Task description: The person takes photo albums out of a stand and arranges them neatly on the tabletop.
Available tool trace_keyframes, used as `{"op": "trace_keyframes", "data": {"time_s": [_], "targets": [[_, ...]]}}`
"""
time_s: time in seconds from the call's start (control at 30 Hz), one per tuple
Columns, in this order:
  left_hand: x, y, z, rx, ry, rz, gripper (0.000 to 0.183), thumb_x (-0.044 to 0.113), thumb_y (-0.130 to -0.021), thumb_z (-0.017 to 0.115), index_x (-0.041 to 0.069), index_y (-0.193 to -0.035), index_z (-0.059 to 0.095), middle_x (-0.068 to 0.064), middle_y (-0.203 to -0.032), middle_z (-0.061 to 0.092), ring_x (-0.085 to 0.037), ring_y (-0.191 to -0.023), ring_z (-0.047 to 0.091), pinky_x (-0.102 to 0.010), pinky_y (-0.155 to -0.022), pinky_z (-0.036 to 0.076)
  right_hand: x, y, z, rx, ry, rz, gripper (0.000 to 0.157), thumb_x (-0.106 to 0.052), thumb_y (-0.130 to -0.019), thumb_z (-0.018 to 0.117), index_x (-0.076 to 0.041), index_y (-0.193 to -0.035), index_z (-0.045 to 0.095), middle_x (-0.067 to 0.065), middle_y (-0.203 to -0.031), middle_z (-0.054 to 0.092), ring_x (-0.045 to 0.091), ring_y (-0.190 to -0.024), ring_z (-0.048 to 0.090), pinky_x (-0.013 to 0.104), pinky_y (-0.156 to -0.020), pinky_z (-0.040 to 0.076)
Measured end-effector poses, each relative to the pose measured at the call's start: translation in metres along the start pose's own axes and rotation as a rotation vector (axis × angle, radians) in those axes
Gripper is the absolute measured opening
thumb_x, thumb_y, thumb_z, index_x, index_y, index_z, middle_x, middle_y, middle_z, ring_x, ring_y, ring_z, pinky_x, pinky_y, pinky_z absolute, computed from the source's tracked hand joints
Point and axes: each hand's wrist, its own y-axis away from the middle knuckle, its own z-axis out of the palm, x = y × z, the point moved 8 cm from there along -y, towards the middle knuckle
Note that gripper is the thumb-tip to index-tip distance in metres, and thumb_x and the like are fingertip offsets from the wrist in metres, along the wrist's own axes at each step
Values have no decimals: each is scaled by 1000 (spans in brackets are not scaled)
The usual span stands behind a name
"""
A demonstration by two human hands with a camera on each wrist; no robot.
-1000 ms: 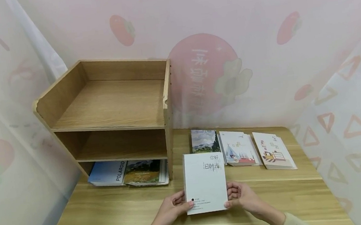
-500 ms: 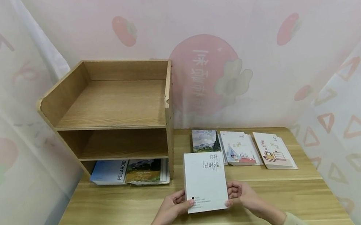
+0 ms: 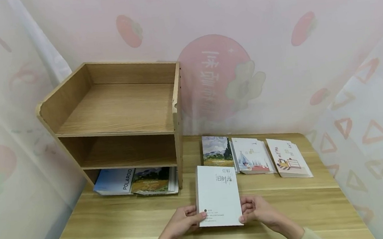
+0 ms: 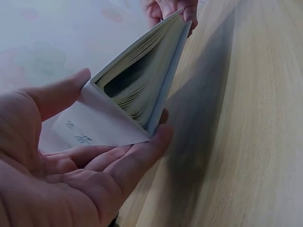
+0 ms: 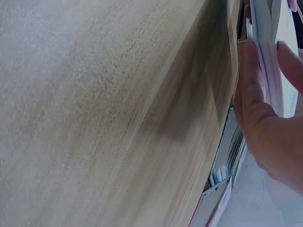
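Observation:
A white book with dark Chinese lettering on its cover is held between both hands at the front of the table. My left hand grips its left side, thumb on the cover and fingers beneath. On the opposite side my right hand pinches the lower right edge the same way. The left wrist view shows the book raised above the wood, its pages slightly fanned at the bottom edge. Its top end overlaps a book with a landscape painting in the head view.
A wooden shelf unit stands at the left; its bottom level holds a blue POLAROID book and another painted-cover book. Two white illustrated stacks, one with a tent and one with a striped rug, lie at the right back.
The white book has tilted slightly, its top edge dropping a little and its right side turning lower. Both hands keep their hold; the head view has shifted slightly.

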Motion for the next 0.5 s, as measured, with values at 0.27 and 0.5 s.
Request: {"op": "trace_keyframes", "data": {"time_s": [0.27,0.5], "targets": [[0,4,-2,6,-44,-42,42,19,-94,69,-12,-121,62,-14,-103,70,-23,-91,67,-46,-81,57,5,-2,1,15,9,53,36,5,-82,75,14,-111,56,14,-89,65,18,-78,64,29,-71,57],[3,7,-9,21,-111,-47,38,24,-93,71,-9,-111,67,-10,-90,70,-19,-79,66,-43,-78,58,8,-8,3,7,5,93,40,4,-82,74,15,-116,56,13,-89,66,17,-80,64,30,-74,57]]}}
